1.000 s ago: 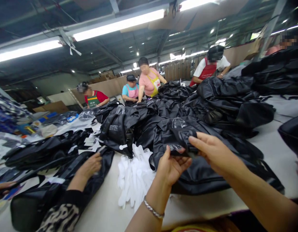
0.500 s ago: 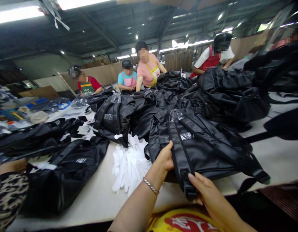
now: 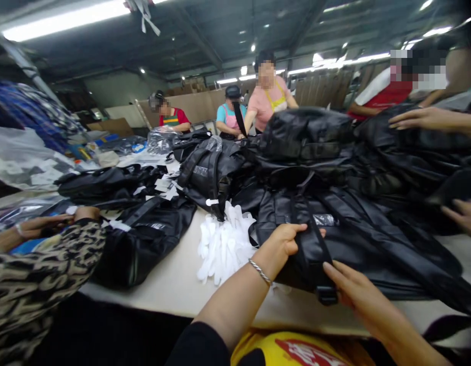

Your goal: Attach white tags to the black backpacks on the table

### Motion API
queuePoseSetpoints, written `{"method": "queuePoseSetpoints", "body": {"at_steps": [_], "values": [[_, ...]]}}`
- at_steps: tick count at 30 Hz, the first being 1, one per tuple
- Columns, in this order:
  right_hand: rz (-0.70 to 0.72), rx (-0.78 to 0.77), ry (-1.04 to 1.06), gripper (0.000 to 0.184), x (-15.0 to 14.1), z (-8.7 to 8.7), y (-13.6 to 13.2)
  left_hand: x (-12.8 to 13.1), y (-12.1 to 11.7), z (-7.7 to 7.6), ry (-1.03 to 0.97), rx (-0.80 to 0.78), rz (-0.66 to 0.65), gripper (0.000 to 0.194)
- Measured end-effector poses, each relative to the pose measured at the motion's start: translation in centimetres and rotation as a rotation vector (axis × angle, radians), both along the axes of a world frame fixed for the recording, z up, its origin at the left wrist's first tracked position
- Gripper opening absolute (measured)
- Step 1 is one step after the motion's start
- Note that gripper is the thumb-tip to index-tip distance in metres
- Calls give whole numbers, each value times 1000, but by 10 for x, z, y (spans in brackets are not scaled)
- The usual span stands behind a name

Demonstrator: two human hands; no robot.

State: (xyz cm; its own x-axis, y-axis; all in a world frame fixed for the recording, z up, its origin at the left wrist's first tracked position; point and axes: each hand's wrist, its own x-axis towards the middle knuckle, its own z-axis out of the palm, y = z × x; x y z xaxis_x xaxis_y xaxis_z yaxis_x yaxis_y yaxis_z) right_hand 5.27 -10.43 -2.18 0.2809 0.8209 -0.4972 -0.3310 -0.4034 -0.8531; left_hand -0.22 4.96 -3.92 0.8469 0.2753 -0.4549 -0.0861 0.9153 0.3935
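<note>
A black backpack (image 3: 373,244) lies flat on the pale table (image 3: 174,284) in front of me, straps up. My left hand (image 3: 285,244) is closed over the top of one black shoulder strap (image 3: 314,249), a bracelet on its wrist. My right hand (image 3: 353,290) is at the lower end of the same strap, fingers curled beside its buckle (image 3: 326,295). A heap of white plastic pieces (image 3: 224,244) lies just left of my left hand.
Many black backpacks (image 3: 307,147) are piled across the table. A neighbour in a patterned sleeve (image 3: 37,264) works at my left over another black bag (image 3: 144,244). Other hands (image 3: 460,213) reach in at right. Several people stand at the far side.
My head has turned left, shifting the scene right. Both hands slid along the strap: the left now grips its upper part, the right sits by the buckle. A hand came in at right.
</note>
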Motion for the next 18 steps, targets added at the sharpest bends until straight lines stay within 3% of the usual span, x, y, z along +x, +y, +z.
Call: {"method": "queuePoseSetpoints", "body": {"at_steps": [3, 6, 11, 14, 18], "values": [[67, 0, 139, 30, 0, -3, 12, 1, 4, -1, -2, -33, -14, 34], [13, -21, 196, 25, -7, -8, 18, -5, 3, 5, -4, -42, -41, 38], [-104, 10, 176, 21, -10, 2, 16, -38, -32, 15, 6, 22, 77, 29], [-79, 37, 191, 21, -9, 5, 14, -56, -59, 10, 94, 210, 146, 27], [-20, 20, 149, 24, -18, -14, 9, -56, -72, -6, 314, 685, 320, 26]]}}
